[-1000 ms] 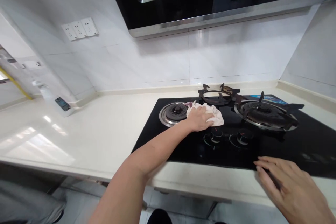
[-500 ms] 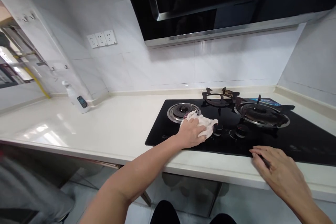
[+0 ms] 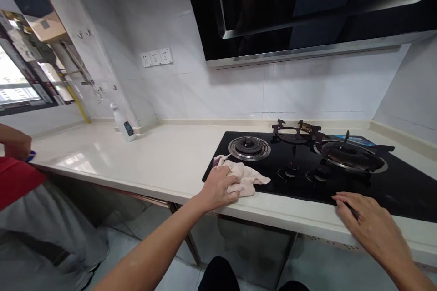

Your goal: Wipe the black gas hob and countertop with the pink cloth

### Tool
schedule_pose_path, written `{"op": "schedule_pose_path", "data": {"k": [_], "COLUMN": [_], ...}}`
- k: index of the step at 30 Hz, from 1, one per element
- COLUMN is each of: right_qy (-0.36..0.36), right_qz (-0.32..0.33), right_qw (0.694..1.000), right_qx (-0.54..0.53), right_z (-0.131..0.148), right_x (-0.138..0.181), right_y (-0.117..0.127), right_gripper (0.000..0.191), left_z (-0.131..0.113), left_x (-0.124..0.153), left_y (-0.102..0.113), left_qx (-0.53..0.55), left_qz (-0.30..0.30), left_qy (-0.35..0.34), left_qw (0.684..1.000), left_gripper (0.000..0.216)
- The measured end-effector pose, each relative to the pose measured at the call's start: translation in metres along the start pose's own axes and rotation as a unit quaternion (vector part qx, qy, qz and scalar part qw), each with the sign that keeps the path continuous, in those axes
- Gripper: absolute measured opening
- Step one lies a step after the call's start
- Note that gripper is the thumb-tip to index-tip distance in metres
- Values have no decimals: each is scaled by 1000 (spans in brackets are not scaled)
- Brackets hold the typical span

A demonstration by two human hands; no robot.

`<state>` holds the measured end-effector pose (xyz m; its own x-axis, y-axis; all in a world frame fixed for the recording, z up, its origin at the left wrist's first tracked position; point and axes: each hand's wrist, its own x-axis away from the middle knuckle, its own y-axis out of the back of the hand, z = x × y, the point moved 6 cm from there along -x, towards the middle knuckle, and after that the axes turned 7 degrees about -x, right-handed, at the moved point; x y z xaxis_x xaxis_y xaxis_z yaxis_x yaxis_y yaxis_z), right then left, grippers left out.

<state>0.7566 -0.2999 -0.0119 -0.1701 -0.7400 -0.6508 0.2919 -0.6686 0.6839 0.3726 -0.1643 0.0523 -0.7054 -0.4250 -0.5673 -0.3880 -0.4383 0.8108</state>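
My left hand presses a crumpled pale cloth onto the front left corner of the black gas hob, its fingers closed over the cloth. The cloth lies in front of the left burner, partly over the hob's front edge. My right hand rests at the front edge of the counter, thumb and fingers drawn together. Something small and dark shows between them, too hidden to name. Behind the left hand's cloth, to the right, are two control knobs.
A pot stand sits loose at the back of the hob; another lies on the right burner. A white spray bottle stands on the counter. The range hood hangs above. A person in red stands at left.
My left hand has drawn the cloth from beside the left burner toward me and left, to the hob's front edge. The view has swung left. My right hand stays at the edge.
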Motion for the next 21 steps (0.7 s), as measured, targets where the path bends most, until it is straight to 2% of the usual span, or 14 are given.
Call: {"op": "schedule_pose_path", "data": {"k": [3,6,9,11,13,15,18,21], "right_qy": [4,0,-2,-2,-3,-2,-6,-17], "right_qz": [5,6,8,12,9,2,1,15], "right_qw": [1000,1000,1000,1000,1000,1000,1000,999], "right_qx": [2,7,13,15,18,22,23,25], "right_z": [-1,-3,-4,-4,-3,-2,0,0], "right_x": [0,-1,-1,-1,-1,-1,-2,-3], "right_y": [-1,-1,-2,-3,-4,-4,-2,-1], "right_gripper": [46,48,49,48,47,48,48,48], "left_z": [23,57,88,94,85,65,24,-24], "left_x": [25,46,59,61,59,57,55,43], "left_y": [8,16,23,26,27,29,29,22], "left_qx": [-7,-20,-15,0,-3,-32,-73,-60], "left_qz": [1,19,42,53,50,27,-13,-22], "left_qy": [57,151,245,260,244,231,220,196], "left_qw": [998,988,968,964,969,972,973,979], "left_gripper": [24,27,28,28,29,31,32,33]}}
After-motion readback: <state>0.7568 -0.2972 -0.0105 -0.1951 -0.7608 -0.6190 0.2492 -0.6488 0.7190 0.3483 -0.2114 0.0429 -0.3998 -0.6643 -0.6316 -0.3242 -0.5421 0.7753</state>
